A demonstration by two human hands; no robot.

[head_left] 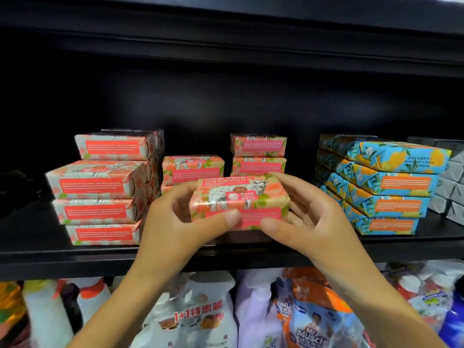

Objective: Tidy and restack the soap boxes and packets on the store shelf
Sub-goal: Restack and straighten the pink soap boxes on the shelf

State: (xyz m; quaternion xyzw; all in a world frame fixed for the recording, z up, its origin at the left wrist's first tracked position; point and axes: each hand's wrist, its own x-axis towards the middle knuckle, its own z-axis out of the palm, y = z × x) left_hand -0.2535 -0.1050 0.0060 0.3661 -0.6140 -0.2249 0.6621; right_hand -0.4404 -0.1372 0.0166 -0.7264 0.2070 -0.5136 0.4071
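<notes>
Pink paper wrap: the pink soap bar has a slightly shiny paper wrapper, so I'd guess it's a bit slick under dry fingers.
Feel: probably a solid block inside, so stiff, with decent heft for its size. It won't break, but the folded wrap ends look easy to scuff or tear.
Best hold: I'd pinch across the long front and back faces or cup the short ends, and keep off the folded flaps.
Where it is: held to the left of the blue stack and well apart from it, printed side up. The hands hide its underside, so I can't really tell if it touches the shelf.
Left hand: grasping the bar's left end, thumb pressed on the front face, fingers curled round behind.
Right hand: also gripping it, thumb on the lower front edge, fingertips hooked over the top back corner, palm under the right end.
Grip width: both hands are spread only as wide as the bar is deep, with no slack showing.
Other pink stacks: the short pink stack is further left of the blue stack than the held bar, and the tall pink stack is further left again.
Grey boxes: just right of the blue stack.
</notes>
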